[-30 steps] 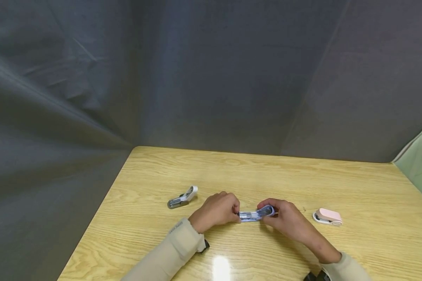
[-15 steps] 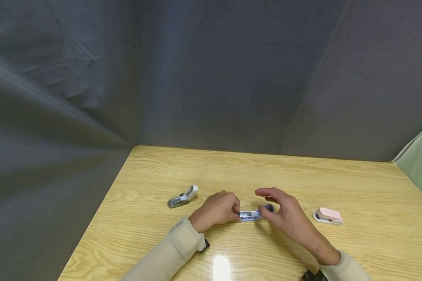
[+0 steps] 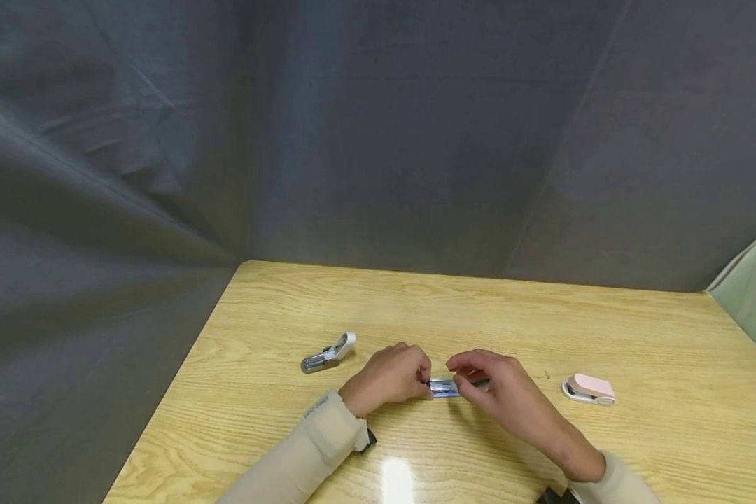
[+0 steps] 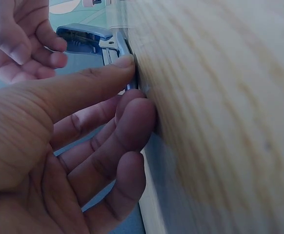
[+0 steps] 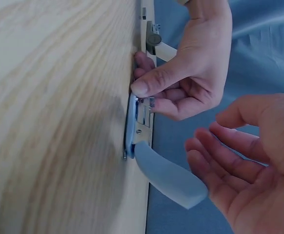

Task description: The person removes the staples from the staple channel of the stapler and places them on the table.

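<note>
A dark cloth [image 3: 378,140] hung beyond the blue stapler [image 3: 444,388], at the back and down the left. The wooden table [image 3: 353,301] spread beneath the stapler on every side. Pale sleeves [image 3: 302,455] reached toward it from the person's side. At the stapler's left end, the left hand [image 3: 390,374] pinched the tip of its base, thumb uppermost, the base lying along the table. Over its right end, the right hand [image 3: 510,392] was loosely curved, thumb and fingers apart, just beside the raised handle [image 5: 170,178]; whether a fingertip touched the handle could not be told. An opened white-and-grey stapler [image 3: 327,355] lay left of the blue one and slightly farther off. A pink stapler [image 3: 592,388] lay well to its right. The blue stapler's metal channel [image 5: 143,117] was exposed between the pinching fingers and the handle.
</note>
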Demonstrator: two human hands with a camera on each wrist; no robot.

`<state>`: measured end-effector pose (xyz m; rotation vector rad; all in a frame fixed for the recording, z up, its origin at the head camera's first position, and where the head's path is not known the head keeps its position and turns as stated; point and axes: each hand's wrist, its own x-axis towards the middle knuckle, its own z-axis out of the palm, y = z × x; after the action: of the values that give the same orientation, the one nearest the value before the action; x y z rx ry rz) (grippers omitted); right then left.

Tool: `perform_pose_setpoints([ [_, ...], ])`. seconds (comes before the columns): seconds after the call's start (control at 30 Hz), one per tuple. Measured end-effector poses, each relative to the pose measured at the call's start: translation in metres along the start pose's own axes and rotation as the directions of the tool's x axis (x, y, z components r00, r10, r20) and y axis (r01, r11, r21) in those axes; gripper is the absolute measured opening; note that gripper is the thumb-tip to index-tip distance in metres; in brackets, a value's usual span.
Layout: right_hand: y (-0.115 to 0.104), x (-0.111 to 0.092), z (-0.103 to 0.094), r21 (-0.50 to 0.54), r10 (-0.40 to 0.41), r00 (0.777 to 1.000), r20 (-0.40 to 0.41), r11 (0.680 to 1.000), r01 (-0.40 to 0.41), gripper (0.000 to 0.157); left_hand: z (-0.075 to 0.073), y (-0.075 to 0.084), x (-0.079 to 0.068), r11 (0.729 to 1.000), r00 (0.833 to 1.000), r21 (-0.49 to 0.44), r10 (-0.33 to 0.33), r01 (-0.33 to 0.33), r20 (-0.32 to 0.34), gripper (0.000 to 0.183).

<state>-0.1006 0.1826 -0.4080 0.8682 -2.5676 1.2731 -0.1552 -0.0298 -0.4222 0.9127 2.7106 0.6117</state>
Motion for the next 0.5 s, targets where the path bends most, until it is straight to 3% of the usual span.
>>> perform_pose_setpoints([
  [0.17,0.0016,0.0022,0.0028,-0.018,0.017,1.000,0.013,1.000,-0.017,0.016,0.0011,-0.0007,0.0007,1.000,1.000,0.001,0.003,-0.003,-0.003,0.031],
  [0.5,0.0086,0.0059,0.0061,-0.052,0.123,0.985,0.123,0.992,-0.117,0.012,0.0008,-0.0006,0.0002,1.000,1.000,-0.013,0.000,0.000,-0.001,0.030],
])
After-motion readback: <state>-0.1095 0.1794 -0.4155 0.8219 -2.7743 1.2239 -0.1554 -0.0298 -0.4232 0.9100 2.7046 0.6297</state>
